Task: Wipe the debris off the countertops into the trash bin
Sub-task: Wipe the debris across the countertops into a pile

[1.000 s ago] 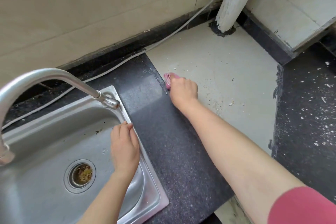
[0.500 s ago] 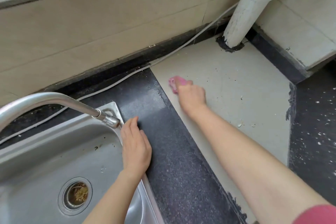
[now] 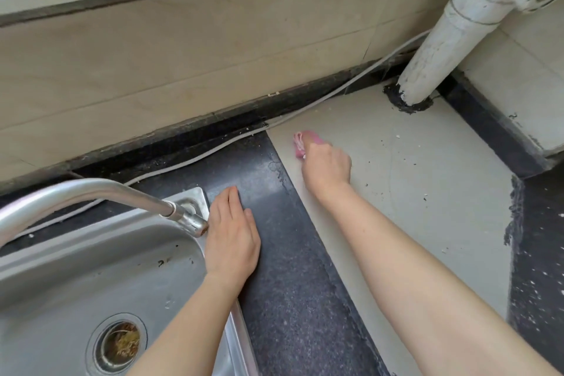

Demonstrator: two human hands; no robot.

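Note:
My right hand [image 3: 328,163] grips a pink cloth [image 3: 300,142] and presses it on the pale beige countertop section [image 3: 427,192], close to its left edge and the back wall. Small white and dark crumbs of debris [image 3: 406,156] are scattered over the beige surface to the right of the cloth. My left hand [image 3: 230,233] lies flat, fingers straight, on the dark speckled countertop strip [image 3: 290,284] at the right rim of the sink. No trash bin is in view.
A steel sink [image 3: 91,284] with a drain strainer [image 3: 117,345] fills the lower left, its faucet spout [image 3: 106,195] ending beside my left hand. A white cable [image 3: 305,107] runs along the back wall. A white pipe [image 3: 442,40] stands at the back right. Dark speckled counter [image 3: 540,253] with white flecks lies on the right.
My right hand has pushed the pink cloth farther toward the back wall along the beige surface's left edge. My left hand has shifted off the sink rim onto the dark strip.

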